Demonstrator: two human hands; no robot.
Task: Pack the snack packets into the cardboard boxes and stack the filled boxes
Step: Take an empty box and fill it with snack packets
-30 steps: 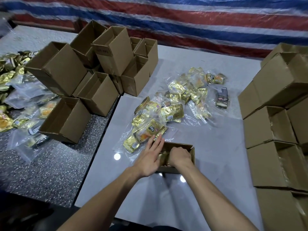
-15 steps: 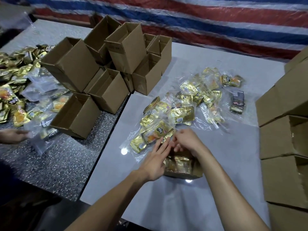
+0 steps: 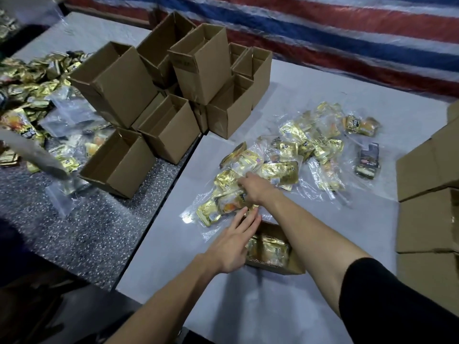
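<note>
Now the right hand (image 3: pixel 253 187) reaches into the packets (image 3: pixel 280 171) strewn beyond the box (image 3: pixel 273 268). Its fingers are bent down into the pile, and I cannot tell whether they have closed on a bag. The left hand (image 3: pixel 231 247) lies flat with its fingers (image 3: pixel 246 223) straight and slightly apart. Their tips touch the nearest packet, and the palm is by the box's left rim. The box sits just under and to the right of those fingers, open on top, with gold packets already in it.

Judging from this, the step is fetching the next bag. It would go best taken whole by the clear outer wrap, not by one slippery foil corner, so nothing spills. The left hand should steady the box and hold the packed ones aside, leaving a gap for the newcomer to slide in. Loose bags beside the right fingers may drag along, so lift cleanly.
</note>
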